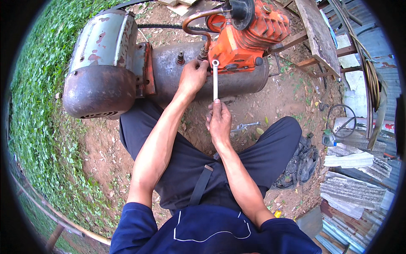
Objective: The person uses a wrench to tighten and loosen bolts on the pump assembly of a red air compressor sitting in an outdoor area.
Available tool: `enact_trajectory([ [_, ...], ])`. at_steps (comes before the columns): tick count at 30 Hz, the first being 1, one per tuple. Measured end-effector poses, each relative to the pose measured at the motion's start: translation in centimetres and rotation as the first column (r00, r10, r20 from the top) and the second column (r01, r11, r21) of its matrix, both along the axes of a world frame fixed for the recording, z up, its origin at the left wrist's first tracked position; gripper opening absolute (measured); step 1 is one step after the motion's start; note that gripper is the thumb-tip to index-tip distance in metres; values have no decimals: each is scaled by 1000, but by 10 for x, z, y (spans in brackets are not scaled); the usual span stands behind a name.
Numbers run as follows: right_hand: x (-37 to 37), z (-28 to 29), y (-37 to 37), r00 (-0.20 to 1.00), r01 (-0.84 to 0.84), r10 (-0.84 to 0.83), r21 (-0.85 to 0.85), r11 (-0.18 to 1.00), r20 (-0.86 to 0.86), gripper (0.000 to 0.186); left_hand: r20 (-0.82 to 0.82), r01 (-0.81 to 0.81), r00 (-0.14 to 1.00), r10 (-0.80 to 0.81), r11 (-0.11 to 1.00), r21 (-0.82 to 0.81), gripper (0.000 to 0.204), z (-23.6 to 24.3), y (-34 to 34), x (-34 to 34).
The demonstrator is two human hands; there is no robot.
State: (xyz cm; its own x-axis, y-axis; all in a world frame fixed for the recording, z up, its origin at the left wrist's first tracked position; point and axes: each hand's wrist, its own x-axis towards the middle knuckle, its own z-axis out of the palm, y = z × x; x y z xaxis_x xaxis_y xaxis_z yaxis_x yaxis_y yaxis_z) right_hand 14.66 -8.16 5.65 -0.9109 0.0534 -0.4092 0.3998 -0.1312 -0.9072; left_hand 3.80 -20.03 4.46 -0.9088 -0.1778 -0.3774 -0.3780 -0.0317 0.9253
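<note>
In front of me lies an air compressor with an orange pump head [237,48] mounted on a rusty cylindrical tank [167,63]. My right hand [220,122] is closed around the lower end of a silver wrench [215,82]. The wrench points away from me, its ring end in front of the orange casing; whether it touches a bolt I cannot tell. My left hand [193,78] has its fingers bent and drawn together at the casing's lower left corner, below the curved copper-brown pipe [191,23]. What its fingertips hold, if anything, is hidden.
At the left stands a large grey electric motor [101,63] with peeling paint. Another wrench [245,125] lies on the dirt between my knees. Dark shoes [300,163] are by my right knee. Corrugated sheets [347,190] and a wooden board [317,34] are at the right.
</note>
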Motion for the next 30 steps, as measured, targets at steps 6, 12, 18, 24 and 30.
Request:
enact_trajectory([
  [6, 0, 7, -5, 996, -78, 73, 101, 992, 50, 36, -17, 9, 1000, -10, 998, -68, 32, 0, 1, -2],
  [12, -7, 21, -30, 978, -87, 107, -117, 989, 177, 39, -63, -8, 998, 0, 992, -127, 27, 6, 1, -3],
  [18, -13, 6, -43, 977, -131, 159, -184, 974, 142, 41, -70, -5, 997, -12, 974, -227, 30, 5, -1, -6],
  [24, -11, -5, -54, 988, -13, 50, -239, 971, 148, 46, -44, 62, 995, -86, 918, -392, 36, 20, -5, -11],
  [30, -27, -9, -91, 981, 57, -21, -183, 981, 193, 48, -3, 167, 977, -211, 782, -601, 39, 33, -12, -20],
])
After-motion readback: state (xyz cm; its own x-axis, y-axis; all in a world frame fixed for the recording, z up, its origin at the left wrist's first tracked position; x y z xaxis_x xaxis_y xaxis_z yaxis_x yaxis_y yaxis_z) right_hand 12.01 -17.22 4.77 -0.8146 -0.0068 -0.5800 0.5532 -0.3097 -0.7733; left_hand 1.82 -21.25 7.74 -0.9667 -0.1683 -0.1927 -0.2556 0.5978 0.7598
